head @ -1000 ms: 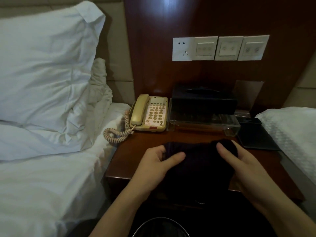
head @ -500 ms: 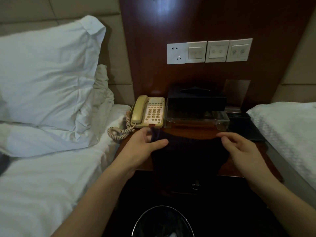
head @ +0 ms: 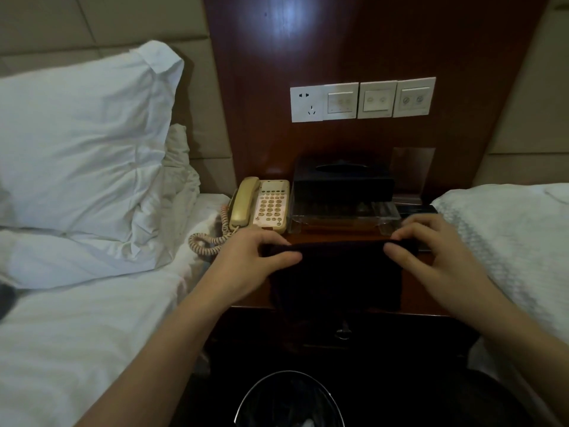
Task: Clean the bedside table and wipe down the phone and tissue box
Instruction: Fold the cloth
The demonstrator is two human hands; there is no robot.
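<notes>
Head view, looking down: two bare forearms reach up from the lower corners of the frame toward the middle, and both hands hold one dark cloth (head: 337, 272) by its top edge. The left hand (head: 246, 263), at centre left, has its thumb lying across the near face of the cloth and its fingers curled over the far side of the edge, so it pinches the left corner. The right hand (head: 431, 254), at centre right, mirrors it, thumb on the near face and curled fingers over the top, gripping the right corner. The cloth is stretched between them and hangs down over the front part of the bedside table (head: 255, 295), a reddish wooden top in the middle of the frame. On the back left of the table sits one beige phone (head: 261, 204), handset in its cradle, its coiled cord (head: 207, 240) looping off the left edge beside the left hand. Just right of the phone stands one black tissue box (head: 341, 180), resting on or behind one clear plastic tray (head: 345, 218); which of the two cannot be told. One flat dark item (head: 415, 209), too dim to identify, lies at the right end of the table behind the right hand. On the wooden panel above are four white wall plates (head: 361, 100) in a row. One white pillow (head: 83, 131) fills the upper left, and one round bin (head: 289, 399) shows at the bottom centre.
</notes>
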